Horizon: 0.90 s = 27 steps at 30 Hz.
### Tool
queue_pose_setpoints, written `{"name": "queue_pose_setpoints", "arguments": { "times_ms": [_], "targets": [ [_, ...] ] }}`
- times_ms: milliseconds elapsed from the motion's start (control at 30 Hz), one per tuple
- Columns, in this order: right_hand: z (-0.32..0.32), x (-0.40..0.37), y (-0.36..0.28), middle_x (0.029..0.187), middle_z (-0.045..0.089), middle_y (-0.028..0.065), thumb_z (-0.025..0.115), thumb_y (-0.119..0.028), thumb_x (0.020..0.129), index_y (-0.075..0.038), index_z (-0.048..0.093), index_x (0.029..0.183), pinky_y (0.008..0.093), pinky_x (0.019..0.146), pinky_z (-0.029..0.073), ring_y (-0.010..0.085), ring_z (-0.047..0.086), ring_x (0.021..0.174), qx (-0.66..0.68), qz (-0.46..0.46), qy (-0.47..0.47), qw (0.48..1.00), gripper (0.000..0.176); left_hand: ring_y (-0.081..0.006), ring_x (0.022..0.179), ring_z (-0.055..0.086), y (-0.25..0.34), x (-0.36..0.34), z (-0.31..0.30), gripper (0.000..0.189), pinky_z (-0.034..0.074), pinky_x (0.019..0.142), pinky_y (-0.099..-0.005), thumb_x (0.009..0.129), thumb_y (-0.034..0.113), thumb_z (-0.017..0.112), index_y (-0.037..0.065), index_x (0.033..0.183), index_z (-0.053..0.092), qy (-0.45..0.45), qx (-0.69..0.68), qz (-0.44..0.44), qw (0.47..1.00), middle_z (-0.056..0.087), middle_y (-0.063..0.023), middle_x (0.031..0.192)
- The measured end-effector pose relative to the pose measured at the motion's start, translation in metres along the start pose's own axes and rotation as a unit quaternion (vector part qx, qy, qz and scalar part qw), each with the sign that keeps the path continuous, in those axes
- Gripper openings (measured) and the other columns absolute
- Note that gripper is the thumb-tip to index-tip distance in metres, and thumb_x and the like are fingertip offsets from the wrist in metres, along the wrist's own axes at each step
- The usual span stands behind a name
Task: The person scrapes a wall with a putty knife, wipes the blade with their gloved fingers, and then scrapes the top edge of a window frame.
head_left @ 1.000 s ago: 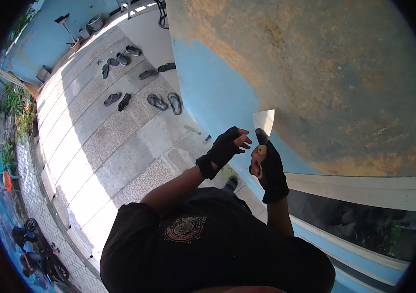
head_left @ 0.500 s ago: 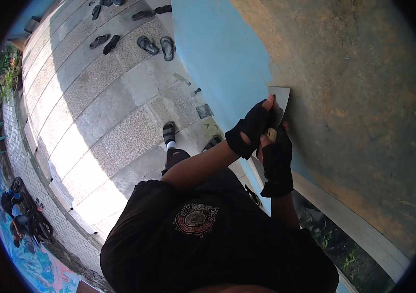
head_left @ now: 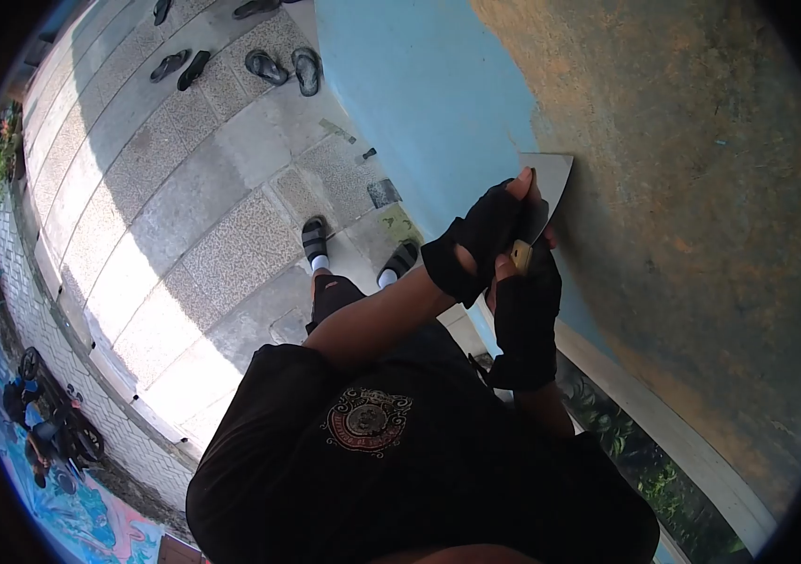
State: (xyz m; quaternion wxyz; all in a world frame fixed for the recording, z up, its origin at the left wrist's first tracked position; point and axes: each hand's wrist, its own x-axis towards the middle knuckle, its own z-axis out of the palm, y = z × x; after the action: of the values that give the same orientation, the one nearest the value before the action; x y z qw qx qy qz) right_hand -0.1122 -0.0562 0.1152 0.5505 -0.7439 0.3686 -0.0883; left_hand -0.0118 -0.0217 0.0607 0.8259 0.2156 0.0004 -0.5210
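A putty knife [head_left: 549, 186] with a wide metal blade and a pale wooden handle is held against the wall, where light blue paint [head_left: 419, 94] meets a bare brownish patch [head_left: 663, 207]. My right hand [head_left: 524, 320], in a black fingerless glove, is closed round the handle, its thumb near the blade's base. Higher up, my left hand [head_left: 485, 235], gloved the same way, grips the blade's side, with its thumb lying on the metal. The far fingers of both hands are partly hidden behind the tool.
Several sandals [head_left: 306, 71] lie on the paved floor [head_left: 212, 226] at upper left. My own feet in sandals [head_left: 314, 241] stand close to the wall. A pale ledge [head_left: 663, 414] runs below the bare patch, with plants [head_left: 663, 489] beneath. A person sits by a motorcycle [head_left: 67, 428] at far left.
The putty knife and both hands have shifted slightly along the wall, the blade tip further up and right in view. My head view has moved, so both feet now show.
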Motion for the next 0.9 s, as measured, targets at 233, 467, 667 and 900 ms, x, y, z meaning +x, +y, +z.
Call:
{"name": "queue_pose_setpoints", "arguments": {
  "times_ms": [233,467,667,900],
  "targets": [
    [0.007,0.003,-0.005,0.077,0.055,-0.0008,0.059,-0.006,0.096,-0.003,0.058,0.127,0.0234,0.046,0.039,0.0063,0.048,0.052,0.095,0.024,0.017,0.995,0.03,-0.0243,0.077,0.068,0.002,0.009,-0.006,0.054,0.055,0.071,-0.0359,0.102,0.059,0.047,0.008,0.092,0.061,-0.005,-0.023,-0.009,1.0,0.066,-0.0092,0.076],
    [-0.008,-0.009,0.003,0.11,0.068,0.0128,0.059,-0.006,0.095,0.001,0.052,0.139,0.0325,0.082,0.054,0.0204,0.067,0.095,-0.11,0.005,0.001,0.994,0.045,-0.023,0.069,0.067,0.002,0.004,0.003,0.056,0.054,0.065,-0.0352,0.099,0.063,0.051,0.009,0.09,0.061,0.033,-0.036,-0.064,0.997,0.066,-0.0102,0.074],
    [-0.007,-0.007,-0.013,0.12,0.067,0.0161,0.061,-0.008,0.094,0.003,0.054,0.137,0.0348,0.094,0.05,0.0231,0.064,0.111,-0.053,0.023,-0.02,0.998,0.045,-0.0208,0.066,0.066,0.009,0.007,0.004,0.055,0.053,0.061,-0.0337,0.099,0.063,0.05,0.01,0.089,0.059,0.048,-0.046,-0.068,0.995,0.065,-0.0094,0.072],
    [-0.004,-0.005,-0.02,0.109,0.069,0.01,0.062,-0.009,0.094,0.002,0.058,0.128,0.035,0.085,0.052,0.0206,0.066,0.096,-0.002,0.046,-0.02,0.999,0.036,-0.0203,0.064,0.066,0.008,0.011,-0.001,0.051,0.053,0.06,-0.0322,0.101,0.059,0.051,0.01,0.091,0.059,0.041,-0.058,-0.089,0.994,0.064,-0.0089,0.071]
  ]
}}
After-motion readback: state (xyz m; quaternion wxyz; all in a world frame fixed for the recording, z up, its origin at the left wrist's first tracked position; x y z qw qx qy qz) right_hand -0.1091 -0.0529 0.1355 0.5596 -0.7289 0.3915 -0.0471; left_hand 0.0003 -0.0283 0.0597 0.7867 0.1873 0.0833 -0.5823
